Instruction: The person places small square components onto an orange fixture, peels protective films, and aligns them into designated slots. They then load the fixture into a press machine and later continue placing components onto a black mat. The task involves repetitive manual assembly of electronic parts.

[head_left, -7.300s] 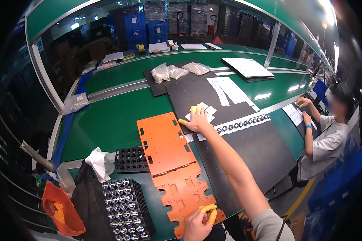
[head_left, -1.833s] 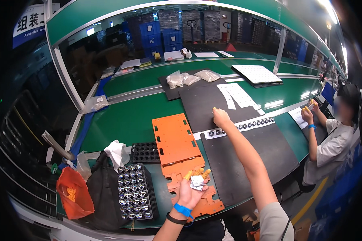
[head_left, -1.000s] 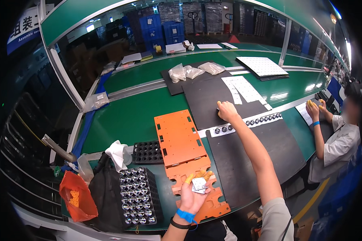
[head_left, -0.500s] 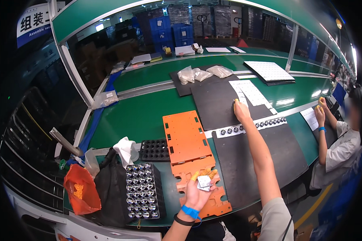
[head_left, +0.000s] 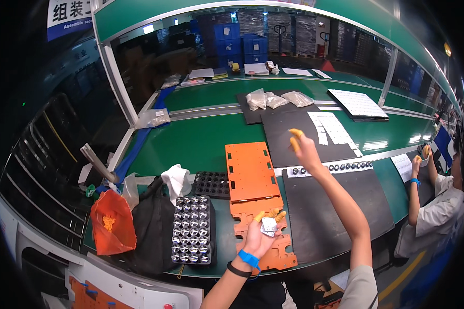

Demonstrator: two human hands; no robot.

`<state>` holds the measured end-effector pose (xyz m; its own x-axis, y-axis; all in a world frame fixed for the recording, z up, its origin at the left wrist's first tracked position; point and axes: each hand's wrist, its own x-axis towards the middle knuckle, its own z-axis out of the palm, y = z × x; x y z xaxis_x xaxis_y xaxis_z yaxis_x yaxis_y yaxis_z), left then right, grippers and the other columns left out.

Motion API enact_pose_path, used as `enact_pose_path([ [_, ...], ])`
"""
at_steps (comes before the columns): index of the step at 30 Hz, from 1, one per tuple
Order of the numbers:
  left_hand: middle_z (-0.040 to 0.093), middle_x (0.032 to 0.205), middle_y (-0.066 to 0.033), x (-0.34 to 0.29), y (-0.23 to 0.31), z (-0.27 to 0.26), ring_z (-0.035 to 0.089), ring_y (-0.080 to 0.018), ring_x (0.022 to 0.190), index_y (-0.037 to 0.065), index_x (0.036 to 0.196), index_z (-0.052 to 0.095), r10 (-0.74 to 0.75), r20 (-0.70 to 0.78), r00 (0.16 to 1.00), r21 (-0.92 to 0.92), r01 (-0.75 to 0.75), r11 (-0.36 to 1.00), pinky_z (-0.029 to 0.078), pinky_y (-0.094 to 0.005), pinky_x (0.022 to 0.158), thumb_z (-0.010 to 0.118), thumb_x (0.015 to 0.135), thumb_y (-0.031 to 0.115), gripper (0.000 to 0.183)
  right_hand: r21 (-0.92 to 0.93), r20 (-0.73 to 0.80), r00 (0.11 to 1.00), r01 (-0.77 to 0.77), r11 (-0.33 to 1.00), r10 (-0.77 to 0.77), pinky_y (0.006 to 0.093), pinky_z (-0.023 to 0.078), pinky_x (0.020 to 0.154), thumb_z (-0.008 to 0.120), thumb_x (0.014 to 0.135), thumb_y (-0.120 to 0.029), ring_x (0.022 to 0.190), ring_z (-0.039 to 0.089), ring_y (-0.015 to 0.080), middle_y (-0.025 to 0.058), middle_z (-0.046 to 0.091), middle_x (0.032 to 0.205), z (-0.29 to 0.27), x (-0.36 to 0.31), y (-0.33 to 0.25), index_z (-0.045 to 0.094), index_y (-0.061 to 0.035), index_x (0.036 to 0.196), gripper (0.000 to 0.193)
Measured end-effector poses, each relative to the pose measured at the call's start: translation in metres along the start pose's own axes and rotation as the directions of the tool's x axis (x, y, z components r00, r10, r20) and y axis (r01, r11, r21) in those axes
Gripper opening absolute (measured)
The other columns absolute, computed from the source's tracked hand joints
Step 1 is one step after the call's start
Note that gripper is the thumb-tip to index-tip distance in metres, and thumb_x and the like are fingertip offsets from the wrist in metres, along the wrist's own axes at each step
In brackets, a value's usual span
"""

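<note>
My left hand (head_left: pixel 258 239), in yellow finger cots and a blue wristband, holds a small white square plate (head_left: pixel 268 226) with dark dots over the near end of an orange board. My right hand (head_left: pixel 306 150) reaches over the upper black mat (head_left: pixel 281 136); its yellow-tipped fingers are apart and I see nothing between them. White sheets (head_left: pixel 335 129) with rows of marks lie on that mat, just right of my right hand. Below that hand, a white strip (head_left: pixel 300 173) carries a row of round dark parts, partly hidden by my forearm.
An orange board (head_left: pixel 252 172) lies in the middle, beside a tray of shiny round parts (head_left: pixel 192 229) and a black tray (head_left: pixel 211 184). An orange bag (head_left: pixel 113 221) sits left. Plastic bags (head_left: pixel 277 100) lie at the back. A co-worker (head_left: pixel 435 190) works at right.
My right hand has drawn back left from the edge of the white sheets, and its fingers have spread. My left hand keeps hold of the plate. The view has shifted, so the scene sits further right.
</note>
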<state>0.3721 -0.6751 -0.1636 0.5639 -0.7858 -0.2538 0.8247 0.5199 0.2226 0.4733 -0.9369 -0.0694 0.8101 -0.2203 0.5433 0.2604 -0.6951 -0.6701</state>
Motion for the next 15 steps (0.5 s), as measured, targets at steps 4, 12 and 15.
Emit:
enact_pose_path([
  [4, 0.063, 0.125, -0.0147, -0.001, 0.003, -0.002, 0.061, -0.0217, 0.092, 0.001, 0.131, 0.056, 0.021, 0.077, 0.997, -0.036, -0.018, 0.999, 0.05, -0.0319, 0.075, 0.04, 0.106, 0.041, 0.05, -0.01, 0.265, 0.724, 0.662, 0.749, -0.637, 0.0376, 0.057, 0.066, 0.062, 0.089, -0.001, 0.077, 0.071, 0.0275, 0.0124, 0.068, 0.094, -0.001, -0.056, -0.08, 0.056, -0.0018, 0.13, 0.041],
  [12, 0.056, 0.139, -0.016, -0.033, 0.002, -0.002, 0.054, -0.0321, 0.129, 0.004, 0.14, 0.049, 0.16, 0.093, 0.983, -0.013, -0.159, 0.987, 0.042, -0.0473, 0.111, 0.034, 0.106, 0.047, 0.056, -0.174, 0.698, 0.555, 0.744, 0.645, -0.451, 0.0346, 0.057, 0.065, 0.063, 0.09, -0.02, 0.082, 0.067, 0.0238, 0.0091, 0.063, 0.084, 0.008, -0.157, -0.167, 0.056, 0.005, 0.125, 0.043],
  [15, 0.064, 0.122, -0.01, -0.039, 0.001, -0.018, 0.063, -0.0251, 0.113, 0.009, 0.124, 0.058, 0.154, 0.016, 0.988, -0.117, -0.151, 0.982, 0.051, -0.0426, 0.1, 0.039, 0.106, 0.046, 0.045, -0.188, 0.688, 0.656, 0.574, 0.797, -0.311, 0.0396, 0.055, 0.068, 0.064, 0.093, -0.032, 0.083, 0.063, 0.0287, 0.0145, 0.066, 0.087, 0.018, -0.166, -0.167, 0.053, 0.0033, 0.134, 0.055],
])
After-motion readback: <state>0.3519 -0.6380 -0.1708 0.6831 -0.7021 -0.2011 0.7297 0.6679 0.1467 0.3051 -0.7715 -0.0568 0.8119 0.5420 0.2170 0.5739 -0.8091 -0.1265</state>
